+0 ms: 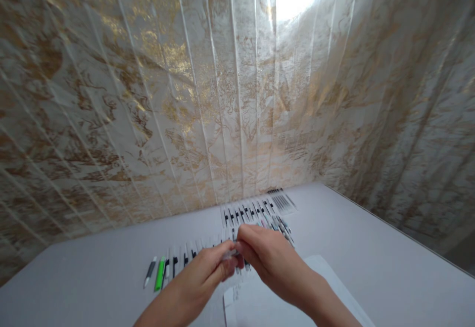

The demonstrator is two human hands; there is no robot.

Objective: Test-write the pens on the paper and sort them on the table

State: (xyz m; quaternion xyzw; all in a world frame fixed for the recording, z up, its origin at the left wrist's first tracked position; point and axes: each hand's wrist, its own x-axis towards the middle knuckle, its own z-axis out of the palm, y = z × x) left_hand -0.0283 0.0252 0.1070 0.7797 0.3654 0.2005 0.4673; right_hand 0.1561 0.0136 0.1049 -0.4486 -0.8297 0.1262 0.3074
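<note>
My left hand (213, 265) and my right hand (261, 248) meet above the middle of the table, both closed. Between the left thumb and fingers is a small translucent pen piece (229, 254), mostly covered by the fingers. The right fingertips pinch at its right end; what exactly they grip there is hidden. Behind and left of the hands lies a row of clear pen pieces with black parts (175, 262). Past the right hand, pens and pen parts (284, 228) lie in a loose heap.
A green pen-like stick (160, 273) and a grey-and-white pen (150, 271) lie at the left. Farther back are a row of clear pieces with black clips (247, 212) and dark thin refills (282, 202). White paper (267, 304) lies under the forearms. A patterned curtain (208, 94) borders the table.
</note>
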